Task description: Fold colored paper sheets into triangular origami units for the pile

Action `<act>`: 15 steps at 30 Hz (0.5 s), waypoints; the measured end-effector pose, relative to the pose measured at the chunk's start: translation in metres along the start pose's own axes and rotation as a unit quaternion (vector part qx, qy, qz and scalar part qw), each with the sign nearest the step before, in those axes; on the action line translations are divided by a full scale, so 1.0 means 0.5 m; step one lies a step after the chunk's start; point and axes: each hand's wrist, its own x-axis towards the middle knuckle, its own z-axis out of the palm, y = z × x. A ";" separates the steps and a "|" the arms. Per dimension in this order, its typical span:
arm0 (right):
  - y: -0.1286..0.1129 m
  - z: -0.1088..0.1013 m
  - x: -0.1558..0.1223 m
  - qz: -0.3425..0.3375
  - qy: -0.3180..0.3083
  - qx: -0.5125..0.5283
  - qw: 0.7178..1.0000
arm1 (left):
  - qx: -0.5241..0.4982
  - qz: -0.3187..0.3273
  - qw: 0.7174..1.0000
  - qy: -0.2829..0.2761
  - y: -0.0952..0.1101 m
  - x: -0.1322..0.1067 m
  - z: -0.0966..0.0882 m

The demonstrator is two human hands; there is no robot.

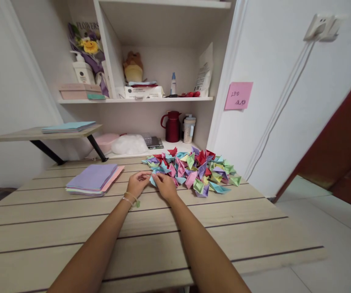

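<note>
Both my hands meet at the far middle of a slatted wooden table (pixel 71 228). My left hand (pixel 138 183), with a bracelet at the wrist, and my right hand (pixel 165 185) pinch a small light-blue folded paper piece (pixel 153 180) between their fingertips. Right behind and to the right lies a pile of folded paper pieces (pixel 198 171) in red, pink, purple, green and blue. A flat stack of coloured paper sheets (pixel 94 179), purple on top, rests left of my left hand.
A small raised shelf (pixel 35 133) with light-blue sheets stands at the back left. Behind the table, wall shelves hold a red jug (pixel 172 127), a white cup (pixel 189 129), bottles, boxes and a plush toy. A white wall with a pink sticky note (pixel 238 96) is to the right.
</note>
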 end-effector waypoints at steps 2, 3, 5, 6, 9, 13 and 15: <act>0.002 0.001 0.001 -0.001 -0.001 0.015 1.000 | 0.001 0.003 1.000 -0.006 0.001 -0.001 0.002; 0.003 0.001 0.002 -0.003 -0.005 0.021 1.000 | 0.002 0.005 1.000 -0.006 0.002 -0.001 0.003; 0.004 0.001 0.004 -0.006 -0.013 0.031 0.999 | 0.008 0.012 1.000 -0.002 0.004 0.000 0.004; 0.005 0.001 0.005 -0.006 -0.015 0.034 0.999 | 0.013 0.016 1.000 0.002 0.005 0.001 0.004; 0.006 0.001 0.006 -0.008 -0.021 0.041 0.999 | 0.030 0.026 0.999 0.014 0.007 0.002 0.001; 0.004 0.001 0.004 -0.013 -0.034 0.045 0.998 | 0.048 0.039 0.998 0.028 0.008 0.001 -0.004; 0.003 -0.001 0.003 -0.012 -0.038 0.049 0.998 | 0.053 0.045 0.997 0.031 0.008 0.000 -0.006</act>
